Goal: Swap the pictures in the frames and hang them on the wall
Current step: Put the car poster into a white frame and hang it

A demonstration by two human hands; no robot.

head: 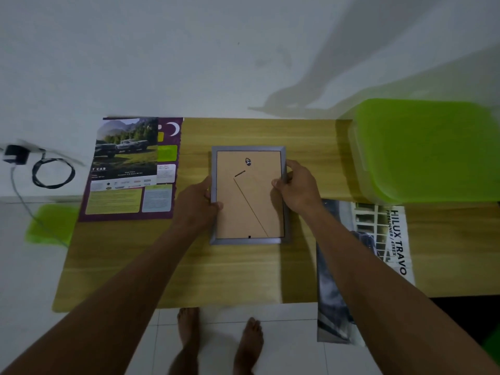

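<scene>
Both our hands hold the frame (249,196), face down in the middle of the desk (243,274). Our left hand (198,204) pinches its left side, our right hand (297,185) its right side. We think it is light and stiff, but the front may be glass, so the hard sides are the best place to hold.

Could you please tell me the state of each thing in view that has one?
picture frame: back side up, backing board in place.
left hand: grips the frame's left edge.
right hand: grips the frame's right edge.
car brochure: lying flat, face up.
Hilux poster: overhangs the front edge of the table.
green box: lid on.
</scene>
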